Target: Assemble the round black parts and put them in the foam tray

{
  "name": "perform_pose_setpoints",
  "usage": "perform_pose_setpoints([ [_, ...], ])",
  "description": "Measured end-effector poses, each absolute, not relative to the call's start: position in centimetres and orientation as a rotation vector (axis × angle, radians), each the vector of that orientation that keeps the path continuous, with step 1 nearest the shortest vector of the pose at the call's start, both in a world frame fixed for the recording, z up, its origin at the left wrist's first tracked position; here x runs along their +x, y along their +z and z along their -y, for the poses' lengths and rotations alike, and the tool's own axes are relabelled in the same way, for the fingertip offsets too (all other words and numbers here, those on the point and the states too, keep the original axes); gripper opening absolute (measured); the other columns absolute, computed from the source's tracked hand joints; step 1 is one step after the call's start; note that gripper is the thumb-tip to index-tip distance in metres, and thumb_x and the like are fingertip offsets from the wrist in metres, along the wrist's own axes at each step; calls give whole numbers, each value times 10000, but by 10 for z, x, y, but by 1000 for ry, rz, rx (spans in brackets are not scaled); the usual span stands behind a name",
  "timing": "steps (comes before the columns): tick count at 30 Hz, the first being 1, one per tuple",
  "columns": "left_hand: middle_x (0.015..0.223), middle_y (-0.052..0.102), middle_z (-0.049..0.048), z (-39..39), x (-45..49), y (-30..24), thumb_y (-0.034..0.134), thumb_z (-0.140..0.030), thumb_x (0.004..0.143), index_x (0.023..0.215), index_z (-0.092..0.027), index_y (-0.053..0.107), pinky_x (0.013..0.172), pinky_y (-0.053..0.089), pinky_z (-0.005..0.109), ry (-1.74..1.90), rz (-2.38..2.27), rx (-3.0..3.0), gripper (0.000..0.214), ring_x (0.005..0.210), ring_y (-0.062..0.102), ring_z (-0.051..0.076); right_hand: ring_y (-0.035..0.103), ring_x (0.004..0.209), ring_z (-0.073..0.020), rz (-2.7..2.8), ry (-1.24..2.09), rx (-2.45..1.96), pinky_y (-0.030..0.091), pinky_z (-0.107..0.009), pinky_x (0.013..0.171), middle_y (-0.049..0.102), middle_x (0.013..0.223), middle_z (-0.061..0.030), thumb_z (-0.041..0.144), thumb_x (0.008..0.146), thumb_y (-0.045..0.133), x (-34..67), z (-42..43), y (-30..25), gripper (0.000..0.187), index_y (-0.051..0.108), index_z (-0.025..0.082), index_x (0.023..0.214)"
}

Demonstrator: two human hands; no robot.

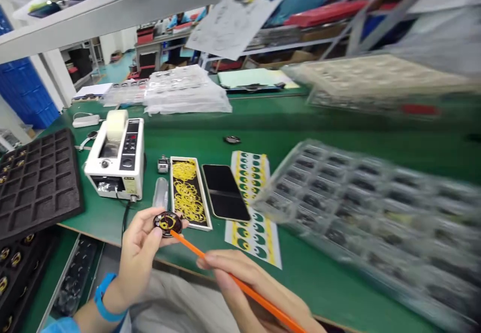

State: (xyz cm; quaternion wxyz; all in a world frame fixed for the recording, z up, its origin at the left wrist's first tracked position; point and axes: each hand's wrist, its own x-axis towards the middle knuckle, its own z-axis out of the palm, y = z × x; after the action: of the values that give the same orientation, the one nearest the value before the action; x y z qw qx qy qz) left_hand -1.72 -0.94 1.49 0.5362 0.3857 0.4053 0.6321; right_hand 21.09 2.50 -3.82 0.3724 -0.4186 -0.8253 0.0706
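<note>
1. We see the left hand (pixel 141 240) closed by its fingers and thumb around the edge of a round black part (pixel 169 224), which is held above the front edge of the green table (pixel 308 278).
2. On the face of this part we see a yellow piece, curved in form.
3. The right hand (pixel 244 278) is closed in a pen-like grip on an orange stick (pixel 190 245). The tip of the stick appears at the face of the part; we cannot tell how firmly it touches.
4. Just behind the left hand we find a white box (pixel 205 217), with many thin yellow rings (pixel 190 200) lying inside.
5. Beside this box, on its right, lies a dark phone (pixel 225 193), partly over a sheet of stickers (pixel 276 255).
6. Farther right we notice a clear plastic tray (pixel 287 166), somewhat blurred; at left stands a white tape dispenser (pixel 131 160).
</note>
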Motion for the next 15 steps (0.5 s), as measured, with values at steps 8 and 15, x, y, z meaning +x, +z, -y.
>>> perform_pose_setpoints([
  [8,1230,628,106,3,-2,13,573,-325,949,1209,-189,593,915,556,258,1352,-952,902,295,1153,597,248,491,1119,133,1980,268,-1158,510,-2,1049,551,878,-78,719,794,228,208,-13,-55,759,619,131,1072],
  [15,1128,670,96,-4,0,27,646,-313,906,1151,-204,647,827,567,216,1242,-870,802,268,1064,636,241,497,1144,136,1880,359,-1145,516,-5,1066,563,891,-68,709,792,264,197,-6,-61,731,621,129,1058],
])
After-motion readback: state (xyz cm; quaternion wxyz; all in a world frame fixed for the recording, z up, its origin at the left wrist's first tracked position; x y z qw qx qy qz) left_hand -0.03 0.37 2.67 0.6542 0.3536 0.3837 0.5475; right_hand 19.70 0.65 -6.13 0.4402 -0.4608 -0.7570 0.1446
